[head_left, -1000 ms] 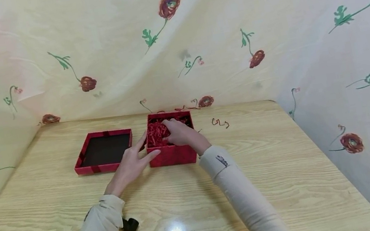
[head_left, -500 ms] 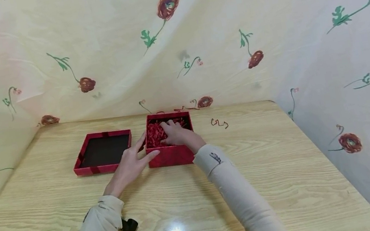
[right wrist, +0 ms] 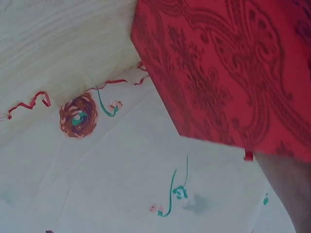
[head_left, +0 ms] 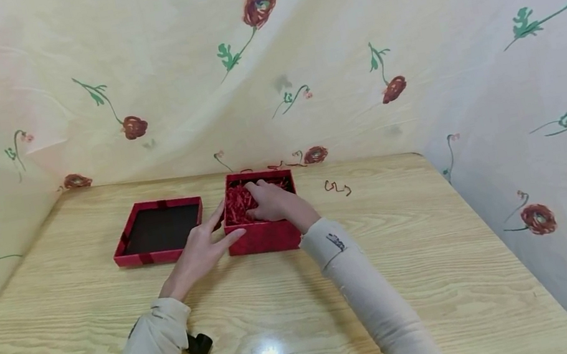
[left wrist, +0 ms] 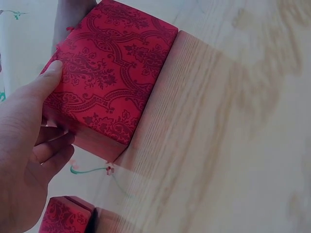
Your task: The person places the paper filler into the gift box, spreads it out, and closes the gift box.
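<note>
A red patterned gift box (head_left: pixel 263 239) stands without its lid near the table's back edge. Red shredded paper (head_left: pixel 237 204) fills its left part. My left hand (head_left: pixel 199 252) holds the box by its front left corner, and in the left wrist view the thumb lies on the patterned front (left wrist: pixel 112 73) while the fingers bend along the side. Inside the box, my right hand (head_left: pixel 272 201) reaches down into the paper, its fingertips hidden there. The right wrist view catches mainly the box's outer wall (right wrist: pixel 209 73).
Left of the box, the red lid (head_left: pixel 147 259) lies with its black inside up. Loose red paper strands (head_left: pixel 338 187) lie to the right, others along the back edge. A small black object (head_left: pixel 199 345) sits by my left sleeve. Flowered cloth (head_left: pixel 172 63) hangs behind the table.
My right hand has shifted slightly to the left inside the box and stayed in the shredded paper. The left hand, box and lid have stayed in place.
</note>
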Action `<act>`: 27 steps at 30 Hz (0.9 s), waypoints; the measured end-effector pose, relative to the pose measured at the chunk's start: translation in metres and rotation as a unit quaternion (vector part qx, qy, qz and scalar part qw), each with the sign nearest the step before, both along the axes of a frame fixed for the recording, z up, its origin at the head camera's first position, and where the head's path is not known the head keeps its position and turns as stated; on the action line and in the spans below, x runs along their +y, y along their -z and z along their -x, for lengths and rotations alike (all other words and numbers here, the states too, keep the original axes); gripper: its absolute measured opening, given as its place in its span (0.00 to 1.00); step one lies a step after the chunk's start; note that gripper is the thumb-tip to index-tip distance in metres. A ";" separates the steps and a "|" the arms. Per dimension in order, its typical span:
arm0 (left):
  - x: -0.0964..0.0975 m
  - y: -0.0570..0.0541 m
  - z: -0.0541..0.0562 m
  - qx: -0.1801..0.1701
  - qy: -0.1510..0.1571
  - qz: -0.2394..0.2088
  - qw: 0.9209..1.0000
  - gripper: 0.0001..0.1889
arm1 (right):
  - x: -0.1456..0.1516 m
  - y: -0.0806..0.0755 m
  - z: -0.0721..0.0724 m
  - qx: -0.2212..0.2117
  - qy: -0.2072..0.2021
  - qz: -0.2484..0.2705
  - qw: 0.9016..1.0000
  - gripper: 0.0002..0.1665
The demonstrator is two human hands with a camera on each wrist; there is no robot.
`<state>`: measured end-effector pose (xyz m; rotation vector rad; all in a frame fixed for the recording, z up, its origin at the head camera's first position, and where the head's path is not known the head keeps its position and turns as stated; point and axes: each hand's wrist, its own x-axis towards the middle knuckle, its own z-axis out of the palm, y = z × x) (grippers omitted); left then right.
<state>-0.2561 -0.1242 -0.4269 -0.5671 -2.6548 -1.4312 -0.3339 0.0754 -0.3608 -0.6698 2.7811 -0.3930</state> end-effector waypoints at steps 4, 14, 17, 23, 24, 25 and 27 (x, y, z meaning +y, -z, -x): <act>0.000 0.001 0.001 0.004 -0.001 0.000 1.000 0.45 | 0.006 -0.010 -0.007 0.021 -0.015 0.021 0.999 0.38; 0.001 -0.001 0.001 0.007 -0.002 0.006 1.000 0.45 | 0.019 -0.030 -0.033 0.067 -0.027 0.065 0.995 0.46; 0.000 -0.001 0.001 0.008 -0.003 0.004 1.000 0.45 | 0.020 -0.028 -0.037 0.053 -0.039 0.063 0.996 0.47; 0.000 0.000 0.001 0.001 0.000 0.001 1.000 0.46 | 0.021 -0.015 -0.029 0.022 -0.049 0.076 0.996 0.43; 0.000 0.000 0.001 -0.001 0.002 0.000 1.000 0.46 | 0.021 -0.013 -0.027 0.019 -0.048 0.080 0.995 0.43; 0.000 0.000 0.001 0.000 0.002 0.002 1.000 0.46 | 0.021 -0.012 -0.025 0.018 -0.047 0.081 0.995 0.43; 0.000 0.000 0.000 -0.001 0.000 0.001 1.000 0.45 | 0.021 -0.010 -0.022 0.016 -0.043 0.080 0.996 0.43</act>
